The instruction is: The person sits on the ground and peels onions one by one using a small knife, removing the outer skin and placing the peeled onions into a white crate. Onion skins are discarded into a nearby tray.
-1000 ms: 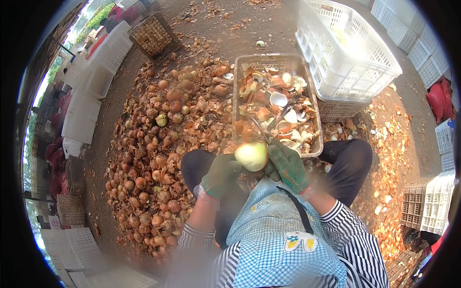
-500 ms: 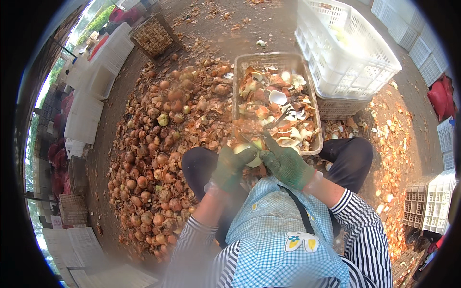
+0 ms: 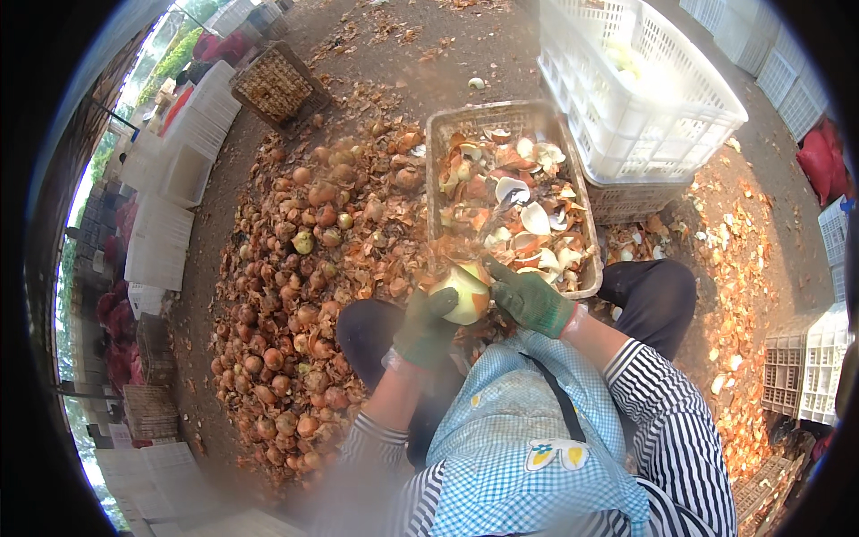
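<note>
While a second ago the onion (image 3: 463,293) sat bare and raised, I now see it lower, just before the tray (image 3: 445,134), my left hand (image 3: 423,328) cupped under it and my right hand (image 3: 530,300) pressed against it, so peeling looks well on.

A big heap of brown onions (image 3: 295,295) lies on the ground. A white plastic crate (image 3: 640,85) stands behind, and a wicker basket (image 3: 277,85) further left.
</note>
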Demonstrator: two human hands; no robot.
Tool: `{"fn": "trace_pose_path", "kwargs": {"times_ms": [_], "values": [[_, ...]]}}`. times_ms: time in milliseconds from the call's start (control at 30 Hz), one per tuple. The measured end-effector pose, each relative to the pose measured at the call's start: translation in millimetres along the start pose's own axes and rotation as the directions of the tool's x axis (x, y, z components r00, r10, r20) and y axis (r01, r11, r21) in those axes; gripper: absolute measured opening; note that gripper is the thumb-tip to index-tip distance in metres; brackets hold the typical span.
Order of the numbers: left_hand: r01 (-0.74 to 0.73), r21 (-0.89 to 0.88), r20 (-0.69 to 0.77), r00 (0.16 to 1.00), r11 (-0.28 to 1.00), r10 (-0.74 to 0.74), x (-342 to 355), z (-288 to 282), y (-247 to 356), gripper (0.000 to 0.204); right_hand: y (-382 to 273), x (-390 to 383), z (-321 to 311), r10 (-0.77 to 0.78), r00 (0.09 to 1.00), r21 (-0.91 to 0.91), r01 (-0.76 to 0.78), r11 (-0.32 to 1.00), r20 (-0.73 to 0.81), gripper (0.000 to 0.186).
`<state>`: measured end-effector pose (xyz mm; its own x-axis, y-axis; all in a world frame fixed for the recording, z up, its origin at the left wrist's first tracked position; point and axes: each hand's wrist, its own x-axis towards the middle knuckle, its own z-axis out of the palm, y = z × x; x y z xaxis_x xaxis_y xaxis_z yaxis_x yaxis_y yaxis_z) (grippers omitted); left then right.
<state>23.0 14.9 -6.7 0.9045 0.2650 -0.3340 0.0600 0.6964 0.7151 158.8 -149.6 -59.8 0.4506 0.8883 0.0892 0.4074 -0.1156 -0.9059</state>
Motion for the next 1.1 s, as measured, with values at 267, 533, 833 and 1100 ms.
{"fn": "trace_pose_path", "kwargs": {"times_ms": [267,533,833,1100], "values": [[-0.189,0.258,-0.221,0.943,0.947,0.248,29.3,4.3,2.9,0.048,78.1,9.8,9.4,0.048,0.962,-0.235,-0.114,0.965,-0.269,0.057],[-0.150,0.690,-0.372,0.765,0.708,0.525,52.2,-9.3,-34.7,0.047,-30.8,9.4,38.0,0.468,0.879,0.799,-0.215,0.561,-0.092,0.057],[-0.166,-0.285,-0.154,0.980,0.944,0.126,33.6,-1.1,-25.9,0.051,-63.7,4.6,26.7,0.560,0.802,0.976,-0.211,-0.058,0.207,0.030],[-0.262,-0.166,-0.267,0.940,0.951,0.212,7.6,9.5,-20.0,0.061,-93.0,-15.6,48.2,0.391,0.915,0.874,-0.270,0.404,0.102,0.039]]}}
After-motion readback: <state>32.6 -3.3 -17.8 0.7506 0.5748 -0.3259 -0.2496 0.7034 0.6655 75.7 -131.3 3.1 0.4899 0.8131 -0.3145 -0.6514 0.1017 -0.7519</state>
